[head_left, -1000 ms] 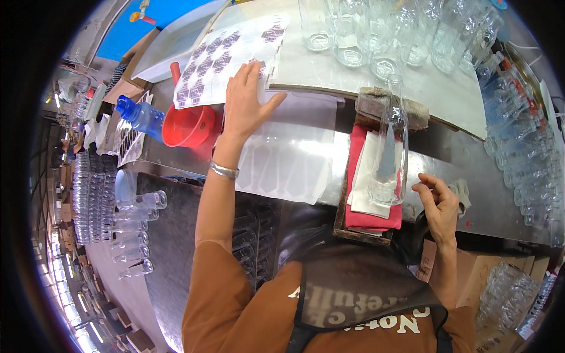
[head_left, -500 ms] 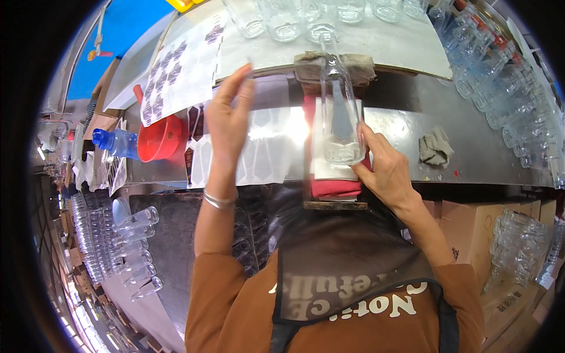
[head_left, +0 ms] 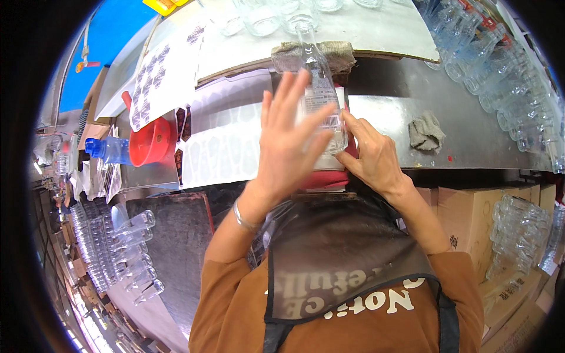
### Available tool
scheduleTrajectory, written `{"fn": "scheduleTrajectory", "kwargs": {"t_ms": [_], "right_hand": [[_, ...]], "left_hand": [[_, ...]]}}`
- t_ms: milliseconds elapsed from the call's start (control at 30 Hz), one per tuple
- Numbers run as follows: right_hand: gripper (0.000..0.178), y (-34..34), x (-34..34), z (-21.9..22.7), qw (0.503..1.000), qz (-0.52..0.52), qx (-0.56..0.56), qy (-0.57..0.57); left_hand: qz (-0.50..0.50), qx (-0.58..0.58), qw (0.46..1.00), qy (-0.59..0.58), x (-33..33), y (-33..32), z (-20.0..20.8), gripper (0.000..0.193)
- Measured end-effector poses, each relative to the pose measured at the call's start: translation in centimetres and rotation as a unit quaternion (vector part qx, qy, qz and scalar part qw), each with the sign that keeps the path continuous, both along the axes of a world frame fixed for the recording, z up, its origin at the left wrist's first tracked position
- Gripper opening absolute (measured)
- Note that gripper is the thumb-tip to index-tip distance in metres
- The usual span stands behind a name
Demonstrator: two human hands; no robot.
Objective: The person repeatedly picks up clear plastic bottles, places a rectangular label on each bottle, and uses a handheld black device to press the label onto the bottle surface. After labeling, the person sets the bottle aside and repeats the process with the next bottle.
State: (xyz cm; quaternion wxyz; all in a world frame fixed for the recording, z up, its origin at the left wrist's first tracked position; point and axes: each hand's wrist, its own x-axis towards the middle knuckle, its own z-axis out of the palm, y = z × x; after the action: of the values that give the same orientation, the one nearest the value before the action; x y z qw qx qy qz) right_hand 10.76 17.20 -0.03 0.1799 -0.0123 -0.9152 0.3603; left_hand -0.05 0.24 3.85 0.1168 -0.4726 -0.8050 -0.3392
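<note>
A clear glass bottle [head_left: 316,66] lies with its neck away from me on a folded grey cloth [head_left: 343,57] and its body over a padded rest with red cloth [head_left: 325,180]. My right hand [head_left: 375,156] grips the bottle near its base from the right, thumb and fingers at its side. A printed label with a barcode [head_left: 331,121] shows on the glass. My left hand [head_left: 287,143], smeared by motion, reaches over the bottle's left side with its fingers spread. It partly hides the label and the body; whether it touches the glass I cannot tell.
Left of the rest lies a pale sheet with bottle-neck-shaped outlines [head_left: 220,156]. Farther left are a red bowl [head_left: 150,144] and a blue bottle [head_left: 112,150]. A crumpled rag [head_left: 426,133] lies on the metal table. Several glass bottles [head_left: 479,65] stand at the right.
My left hand has swung right, from above the sheet to over the bottle, its fingers spreading. The bottle's upper face now shows a barcode label where a blue-grey elongated shape was. My right hand keeps its grip.
</note>
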Motion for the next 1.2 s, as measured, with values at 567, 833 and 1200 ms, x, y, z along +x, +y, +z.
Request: {"fn": "scheduleTrajectory", "kwargs": {"t_ms": [567,833,1200], "right_hand": [[0.049,2.6,-3.7,0.8,0.928,0.027,-0.35,-0.124],[0.059,1.9,-3.8,1.1,0.95,0.031,-0.282,-0.127],[0.057,1.9,-4.0,0.6,0.945,0.044,-0.303,-0.112]], "left_hand": [[-0.014,0.144,0.962,-0.231,-2.0,-0.1,-2.9,0.043],[-0.03,0.135,0.964,-0.229,-1.6,0.0,-3.7,0.047],[-0.027,0.133,0.965,-0.224,-1.6,0.1,-4.0,0.047]]}}
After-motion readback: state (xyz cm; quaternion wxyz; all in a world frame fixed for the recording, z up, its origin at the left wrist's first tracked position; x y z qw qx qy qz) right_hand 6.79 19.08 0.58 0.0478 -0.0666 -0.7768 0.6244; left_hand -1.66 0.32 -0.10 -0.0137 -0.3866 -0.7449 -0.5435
